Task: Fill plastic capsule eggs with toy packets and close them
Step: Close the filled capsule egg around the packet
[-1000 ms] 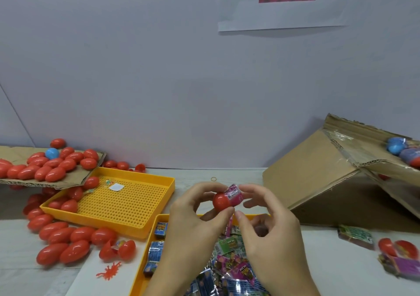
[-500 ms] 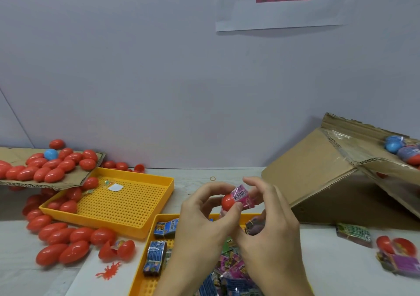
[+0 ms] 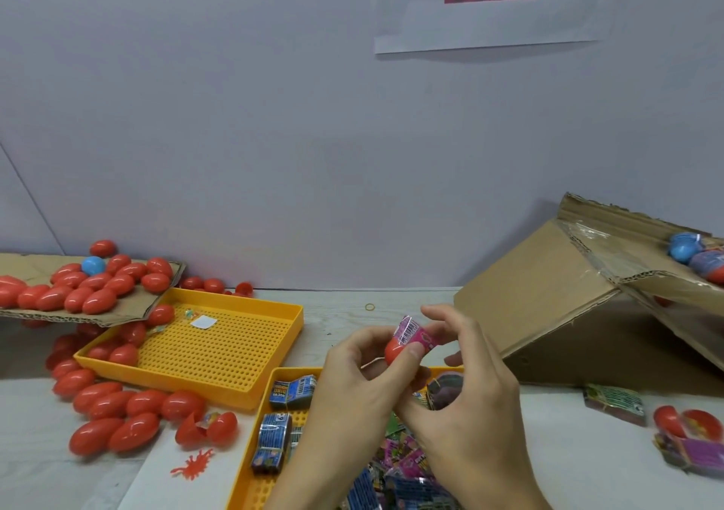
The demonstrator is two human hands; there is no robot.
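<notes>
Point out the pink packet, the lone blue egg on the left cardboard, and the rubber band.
pink packet [image 3: 414,334], head view, barcoded face.
blue egg [image 3: 93,265], head view, centre of shell.
rubber band [image 3: 370,307], head view, on the loop.

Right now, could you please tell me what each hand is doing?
Left hand: holds the red egg half.
Right hand: pinches the pink toy packet, pushing it into that half.

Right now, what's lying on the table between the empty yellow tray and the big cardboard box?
Only a small rubber band on the bare tabletop, seen in the head view.
</notes>
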